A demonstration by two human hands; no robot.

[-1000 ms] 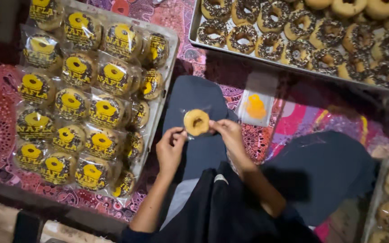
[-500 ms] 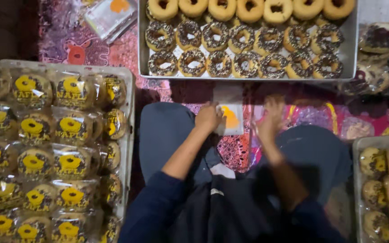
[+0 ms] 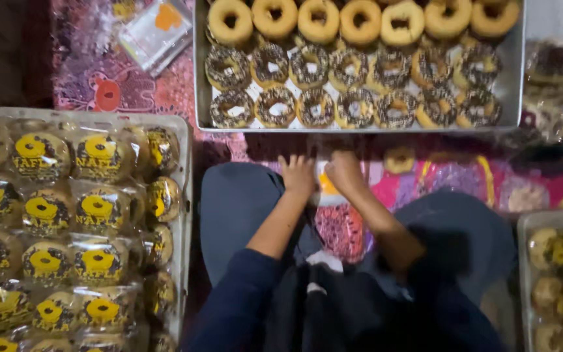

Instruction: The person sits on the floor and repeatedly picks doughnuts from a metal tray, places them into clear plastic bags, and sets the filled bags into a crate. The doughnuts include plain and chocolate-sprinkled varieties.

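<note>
Both hands, left hand point(image 3: 298, 175) and right hand point(image 3: 345, 172), have closed together onto the clear bag point(image 3: 326, 186).

The floor is covered by a patterned mat point(image 3: 131, 85) in pink, red and purple, with a cartoon-like red figure printed at the upper left and brighter pink, yellow-striped areas toward the right. The covering lies flat and runs beneath everything in view. At the far left edge a strip of dark floor point(image 3: 1, 58) shows, brownish and unlit, with no detail discernible. Lighting comes from above and is uneven: the centre and top of the scene are well lit, while the left margin and lower corners fall into shadow. No walls, windows or furniture are in view.
</note>
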